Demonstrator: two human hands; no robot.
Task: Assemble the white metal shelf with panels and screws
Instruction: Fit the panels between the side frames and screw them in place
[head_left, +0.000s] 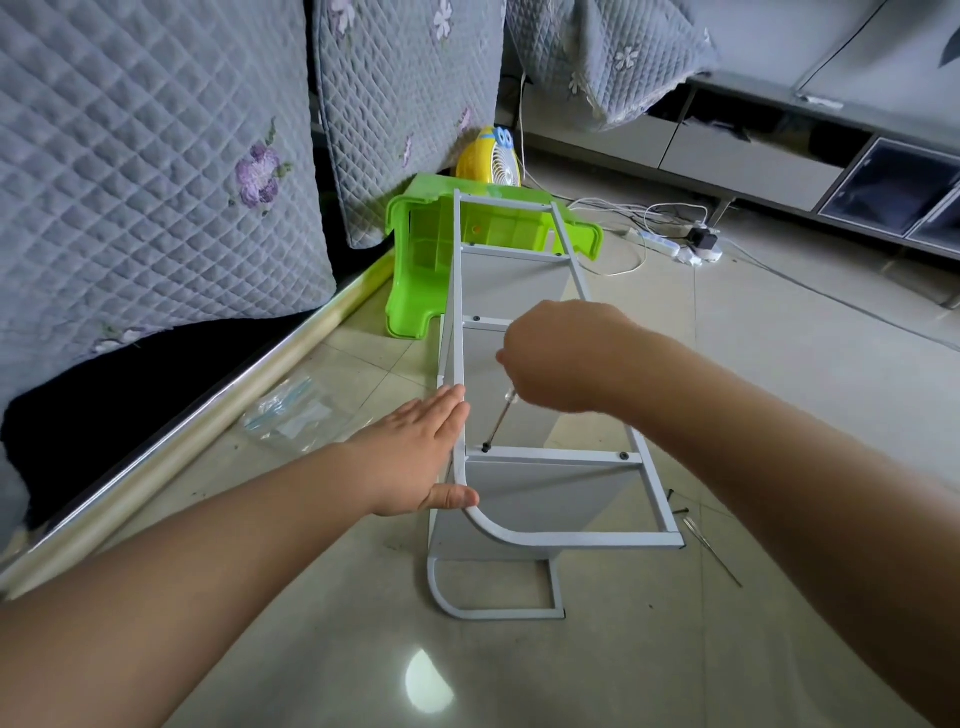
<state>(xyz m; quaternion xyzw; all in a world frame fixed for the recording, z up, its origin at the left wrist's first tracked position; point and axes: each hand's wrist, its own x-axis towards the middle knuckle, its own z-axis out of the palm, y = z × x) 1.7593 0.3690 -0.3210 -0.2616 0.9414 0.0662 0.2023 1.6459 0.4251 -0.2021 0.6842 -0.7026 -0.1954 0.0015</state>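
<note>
The white metal shelf lies on its side on the tiled floor, its upper side frame facing me and grey panels between the frames. My left hand presses flat against the left rail of that frame, thumb on the curved corner. Above the frame, my right hand grips a screwdriver. Its shaft slants down to a black screw at the left end of a crossbar. Another black screw sits at the right end of the same bar.
Loose screws and a thin metal rod lie on the floor right of the shelf. A clear plastic bag lies to the left. A green plastic stool, a yellow fan and a power strip are beyond.
</note>
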